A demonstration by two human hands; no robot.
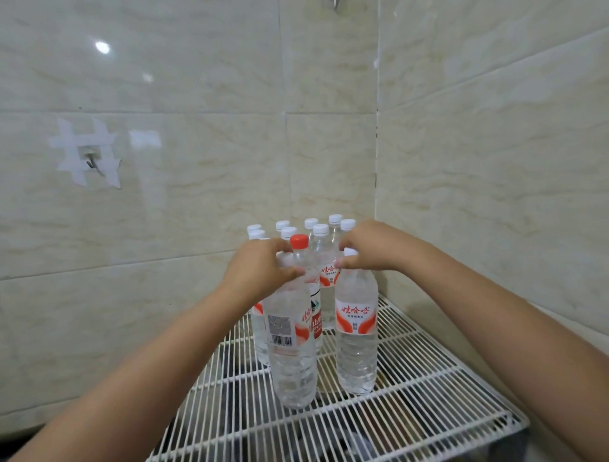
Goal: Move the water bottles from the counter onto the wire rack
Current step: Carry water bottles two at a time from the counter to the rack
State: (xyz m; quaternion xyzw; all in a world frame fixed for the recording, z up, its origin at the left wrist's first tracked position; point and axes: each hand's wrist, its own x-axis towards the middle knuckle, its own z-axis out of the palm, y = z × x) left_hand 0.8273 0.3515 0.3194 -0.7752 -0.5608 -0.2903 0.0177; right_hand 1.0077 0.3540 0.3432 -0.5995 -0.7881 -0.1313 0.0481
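Clear bottles (291, 346) (356, 329) gripped at necks by curled fingers (346, 244).

Corner of two glossy cream marble-look tiled walls (197, 82), thin grout lines. Lamp reflection (102, 47) high on left wall. Small metal hook (90, 162) left, fixed under crossed white tape strips (84, 153). Metal fitting (334, 3) at top edge.

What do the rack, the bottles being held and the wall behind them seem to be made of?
Wire rack: thin parallel rods, likely metal with a white coating. Left-hand bottle and right-hand bottle: clear, ribbed, apparently thin plastic with printed labels. Wall: glossy marbled tiles, probably glazed ceramic, since light glints off them and grout lines show.
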